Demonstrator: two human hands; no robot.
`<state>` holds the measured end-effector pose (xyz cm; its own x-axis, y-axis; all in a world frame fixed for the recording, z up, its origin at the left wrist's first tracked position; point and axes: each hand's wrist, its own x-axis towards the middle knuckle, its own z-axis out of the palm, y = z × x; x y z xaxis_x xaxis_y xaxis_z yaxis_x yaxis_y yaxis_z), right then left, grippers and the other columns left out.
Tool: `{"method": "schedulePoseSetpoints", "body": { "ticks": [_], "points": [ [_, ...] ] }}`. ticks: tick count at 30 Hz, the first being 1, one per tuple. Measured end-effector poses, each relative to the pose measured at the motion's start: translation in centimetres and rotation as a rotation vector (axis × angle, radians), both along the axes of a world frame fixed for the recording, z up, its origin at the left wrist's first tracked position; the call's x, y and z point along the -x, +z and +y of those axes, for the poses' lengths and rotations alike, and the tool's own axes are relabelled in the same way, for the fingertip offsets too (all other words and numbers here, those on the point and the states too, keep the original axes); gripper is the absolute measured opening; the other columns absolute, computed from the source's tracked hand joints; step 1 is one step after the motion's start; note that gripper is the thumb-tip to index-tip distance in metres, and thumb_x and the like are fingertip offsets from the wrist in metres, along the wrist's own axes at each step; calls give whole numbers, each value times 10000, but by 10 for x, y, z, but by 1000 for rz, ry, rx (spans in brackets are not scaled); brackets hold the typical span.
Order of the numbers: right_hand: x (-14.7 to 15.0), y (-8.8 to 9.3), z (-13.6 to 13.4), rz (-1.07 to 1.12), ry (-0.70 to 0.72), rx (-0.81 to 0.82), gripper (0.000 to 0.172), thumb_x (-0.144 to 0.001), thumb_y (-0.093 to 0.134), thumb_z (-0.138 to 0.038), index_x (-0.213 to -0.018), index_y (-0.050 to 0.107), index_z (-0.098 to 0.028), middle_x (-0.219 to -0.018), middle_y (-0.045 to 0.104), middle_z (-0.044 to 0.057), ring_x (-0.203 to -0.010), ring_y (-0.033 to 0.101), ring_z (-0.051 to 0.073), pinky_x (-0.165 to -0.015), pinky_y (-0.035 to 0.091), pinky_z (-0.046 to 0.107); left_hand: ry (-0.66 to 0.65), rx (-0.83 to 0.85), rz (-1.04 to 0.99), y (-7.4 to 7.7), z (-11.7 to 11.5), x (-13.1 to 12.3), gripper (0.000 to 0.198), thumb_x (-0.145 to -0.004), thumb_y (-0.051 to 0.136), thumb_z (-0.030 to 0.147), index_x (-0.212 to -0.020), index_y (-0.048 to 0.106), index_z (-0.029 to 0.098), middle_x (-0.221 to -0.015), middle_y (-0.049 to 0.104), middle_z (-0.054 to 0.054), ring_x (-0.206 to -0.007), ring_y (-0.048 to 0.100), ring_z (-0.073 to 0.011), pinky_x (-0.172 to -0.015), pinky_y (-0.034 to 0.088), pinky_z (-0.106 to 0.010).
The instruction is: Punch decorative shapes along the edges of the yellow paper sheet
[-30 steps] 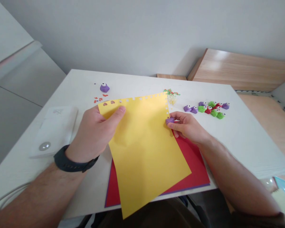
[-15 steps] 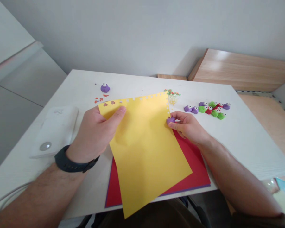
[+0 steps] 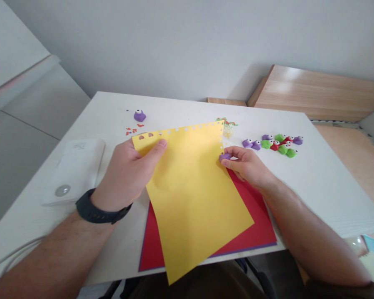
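Observation:
A yellow sheet of paper [image 3: 196,187] is held up over the table, with small holes punched along its top edge and the upper part of its right edge. My left hand [image 3: 134,174] grips its upper left corner, thumb in front and fingers behind. On the right edge sits a purple craft punch [image 3: 225,157], pinched between the thumb and fingers of my right hand [image 3: 246,165]. Beneath the yellow sheet, red paper [image 3: 258,220] lies on the table with a purple edge showing under it.
Several purple, green and red craft punches [image 3: 274,145] cluster at the right; another purple punch [image 3: 139,116] stands at the back left. Orange paper bits [image 3: 131,131] and green and yellow bits [image 3: 228,128] lie scattered. A white box-like object [image 3: 75,170] rests at the left.
Both hands keep their holds on the paper and the punch. The view has shifted slightly; little else differs.

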<state>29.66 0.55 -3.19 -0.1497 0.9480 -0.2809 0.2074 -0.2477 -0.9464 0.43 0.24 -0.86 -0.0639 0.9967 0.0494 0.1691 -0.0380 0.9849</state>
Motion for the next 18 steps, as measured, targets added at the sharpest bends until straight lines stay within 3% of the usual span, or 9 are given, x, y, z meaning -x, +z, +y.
{"method": "schedulePoseSetpoints", "body": {
  "ticks": [5,8,12,15,18],
  "points": [
    [-4,3,-2,19,15,5,367,-848,806,-424,-1096,658,-197,-623,575,-71,-393,339,55,-392,191,239,7,-1,-16,-1,1,1,409,-923,747,494,-1262,785,269,-1308,776,-75,-1200,737,-333,-1033,598,-481],
    [-9,2,1,28,-57,-65,379,-858,805,-446,-1106,656,-201,-575,534,-82,-381,364,71,-387,194,247,24,15,-17,-2,0,1,409,-927,739,489,-1271,779,272,-1320,772,-74,-1200,738,-324,-1021,602,-459],
    [-14,-1,7,51,-156,-128,401,-859,808,-474,-1108,650,-201,-718,632,-39,-378,394,59,-364,209,253,40,25,-12,-2,0,1,414,-911,751,488,-1250,788,253,-1291,783,-80,-1151,754,-322,-960,624,-435],
    [-16,-2,8,89,-157,-148,396,-886,779,-486,-1125,632,-206,-942,720,18,-374,410,38,-347,214,256,48,24,-10,-1,0,0,424,-881,783,464,-1231,794,224,-1267,792,-89,-1110,761,-321,-923,633,-420],
    [-16,-2,8,77,-127,-168,379,-906,750,-501,-1119,630,-211,-1042,718,33,-377,420,30,-341,213,257,34,30,1,0,0,0,415,-900,761,471,-1232,791,224,-1258,794,-86,-1119,757,-314,-932,627,-416]
  ]
}}
